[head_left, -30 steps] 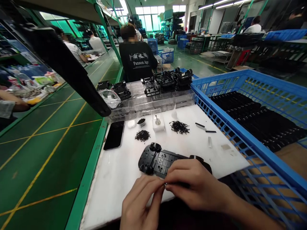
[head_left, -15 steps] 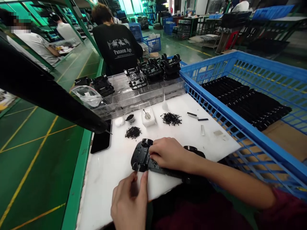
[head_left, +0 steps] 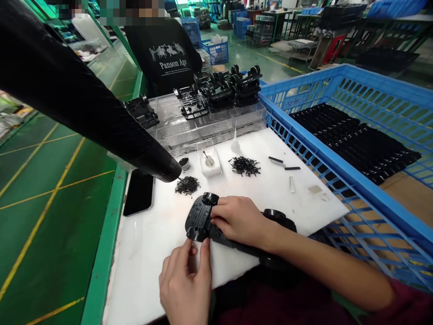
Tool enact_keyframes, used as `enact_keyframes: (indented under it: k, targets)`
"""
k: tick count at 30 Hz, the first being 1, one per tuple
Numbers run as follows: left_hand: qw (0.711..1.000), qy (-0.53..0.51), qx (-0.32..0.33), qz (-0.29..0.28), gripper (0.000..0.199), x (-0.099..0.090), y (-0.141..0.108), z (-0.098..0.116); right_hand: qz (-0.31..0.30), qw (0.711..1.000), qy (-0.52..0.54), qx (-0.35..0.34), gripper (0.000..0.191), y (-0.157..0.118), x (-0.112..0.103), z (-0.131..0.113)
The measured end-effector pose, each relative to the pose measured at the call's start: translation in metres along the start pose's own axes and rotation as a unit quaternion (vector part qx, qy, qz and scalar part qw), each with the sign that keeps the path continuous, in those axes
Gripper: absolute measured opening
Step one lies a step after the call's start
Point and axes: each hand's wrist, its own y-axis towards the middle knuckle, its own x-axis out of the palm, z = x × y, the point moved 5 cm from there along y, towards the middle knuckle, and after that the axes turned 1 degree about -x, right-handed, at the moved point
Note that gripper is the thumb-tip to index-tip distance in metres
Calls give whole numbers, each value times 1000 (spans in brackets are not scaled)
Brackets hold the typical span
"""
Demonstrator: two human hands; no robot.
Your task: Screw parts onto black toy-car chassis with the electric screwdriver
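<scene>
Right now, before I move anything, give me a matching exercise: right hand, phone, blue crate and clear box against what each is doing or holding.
1. right hand
2. phone
3. blue crate
4. clear box

A. holds a small metal spoon
B. lies at the white board's left edge
C. rests on the black car chassis
D. holds rows of black parts

Pairs: 1-C, 2-B, 3-D, 4-A

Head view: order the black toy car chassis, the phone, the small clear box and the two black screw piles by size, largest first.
1. Black toy car chassis
2. Phone

The small clear box, the screw pile by the phone and the screw pile by the box look alike, so I can't rank them.
</scene>
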Motion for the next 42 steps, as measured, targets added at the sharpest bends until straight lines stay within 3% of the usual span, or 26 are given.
enact_keyframes:
  k: [8,16,22,29,33,38,42]
  targets:
    - [1000,-4,-2,14,33,-2,-2,2,-2,1000,6,4,18,1,-1,-2]
    - [999,15,34,31,29,0,-2,4,-6,996,-66,-59,17,-1,6,-10]
    - [999,18,31,33,28,2,-4,0,0,997,-67,-44,20,0,7,-11]
    - [999,13,18,30,29,1,-4,-2,-33,988,-131,-73,16,-4,6,-14]
    - [1000,13,9,27,27,3,-6,-3,-64,971,-193,-122,16,-9,9,-24]
    - [999,10,31,21,30,4,-7,-4,-87,931,-301,-190,20,-16,19,-44]
    - [999,5,38,15,32,4,-6,-8,-82,920,-313,-221,25,-14,21,-49]
